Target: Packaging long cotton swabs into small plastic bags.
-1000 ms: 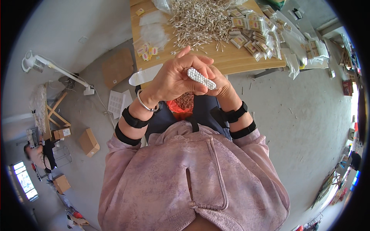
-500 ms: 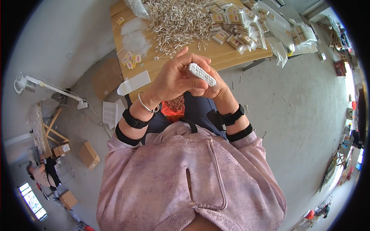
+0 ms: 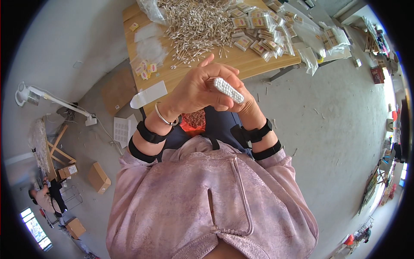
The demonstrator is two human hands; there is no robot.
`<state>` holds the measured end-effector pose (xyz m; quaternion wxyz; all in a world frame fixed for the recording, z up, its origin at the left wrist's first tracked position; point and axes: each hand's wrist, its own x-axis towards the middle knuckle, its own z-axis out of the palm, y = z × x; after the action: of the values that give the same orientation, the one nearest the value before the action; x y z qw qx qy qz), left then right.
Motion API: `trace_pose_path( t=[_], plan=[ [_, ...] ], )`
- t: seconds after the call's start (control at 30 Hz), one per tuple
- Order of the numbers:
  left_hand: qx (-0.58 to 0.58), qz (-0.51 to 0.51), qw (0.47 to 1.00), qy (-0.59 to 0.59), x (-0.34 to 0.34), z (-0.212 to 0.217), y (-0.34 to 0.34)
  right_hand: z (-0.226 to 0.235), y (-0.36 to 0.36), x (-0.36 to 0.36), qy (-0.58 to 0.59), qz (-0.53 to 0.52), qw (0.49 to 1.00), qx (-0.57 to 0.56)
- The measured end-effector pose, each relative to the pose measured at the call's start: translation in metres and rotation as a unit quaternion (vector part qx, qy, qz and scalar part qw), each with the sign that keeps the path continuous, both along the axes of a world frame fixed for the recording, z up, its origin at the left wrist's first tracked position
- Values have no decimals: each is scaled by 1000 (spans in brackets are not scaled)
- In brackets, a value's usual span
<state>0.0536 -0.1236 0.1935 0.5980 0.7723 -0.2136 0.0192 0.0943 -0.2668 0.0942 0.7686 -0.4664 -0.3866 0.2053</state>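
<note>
A tight bundle of cotton swabs (image 3: pixel 228 90) is gripped between my two hands, its white tips packed side by side and facing me. My left hand (image 3: pixel 202 86) wraps it from the left, thumb below and fingers over the top. From the right, my right hand (image 3: pixel 246 102) closes round the same bundle, its fingers partly hidden behind the swabs and the left hand. Beyond the hands, a big heap of loose cotton swabs (image 3: pixel 196 26) covers the middle of the wooden table (image 3: pixel 181 77).
Clear packs of swabs (image 3: pixel 261 30) pile up at the table's right. Plastic bags (image 3: pixel 151 49) and small yellow-white cards (image 3: pixel 145 69) lie at its left, near a white strip (image 3: pixel 148 94). A red bag (image 3: pixel 193 121) sits between my legs. Another person (image 3: pixel 47 196) works far left.
The bundle has shifted slightly down and to the right in the picture, both hands still round it. The table's contents have shifted slightly left and up in the view.
</note>
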Motion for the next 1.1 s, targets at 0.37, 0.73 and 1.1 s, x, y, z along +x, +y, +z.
trace_pose_path(
  t=[0.37, 0.73, 1.1],
  plan=[
    [38, -53, 998, -2, -22, -1, 33, 8, 25, -13, 76, 123, 989, -2],
    [31, -44, 998, -23, -34, -5, 45, 15, 35, -20, 50, 138, 989, -15],
    [-53, -63, 997, 1, -37, -2, 49, 21, 38, -14, -210, 82, 973, -46]
  ],
)
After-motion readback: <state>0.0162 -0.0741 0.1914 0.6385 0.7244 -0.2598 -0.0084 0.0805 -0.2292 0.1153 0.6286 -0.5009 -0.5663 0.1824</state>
